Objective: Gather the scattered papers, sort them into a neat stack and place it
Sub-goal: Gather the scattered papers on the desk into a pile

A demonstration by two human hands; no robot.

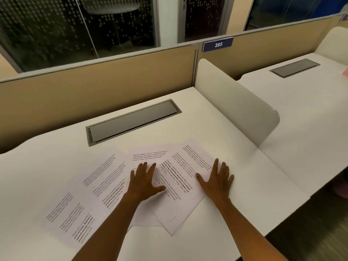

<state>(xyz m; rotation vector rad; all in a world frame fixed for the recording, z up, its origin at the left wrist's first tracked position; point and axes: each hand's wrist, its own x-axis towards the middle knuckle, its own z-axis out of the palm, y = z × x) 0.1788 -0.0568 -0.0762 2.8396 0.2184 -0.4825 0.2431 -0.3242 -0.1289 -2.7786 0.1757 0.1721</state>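
Note:
Several white printed papers (175,178) lie scattered and overlapping on the white desk (56,157), fanned at different angles. The leftmost sheets (75,210) stretch toward the front left. My left hand (145,180) rests flat, fingers spread, on the middle sheets. My right hand (216,178) lies flat with fingers apart on the right edge of the rightmost sheets. Neither hand grips anything.
A grey cable-tray lid (131,122) is set into the desk behind the papers. A tan partition (94,80) closes the back. A rounded white divider (235,104) separates a neighbouring desk (310,102) on the right. The desk's front edge is near my forearms.

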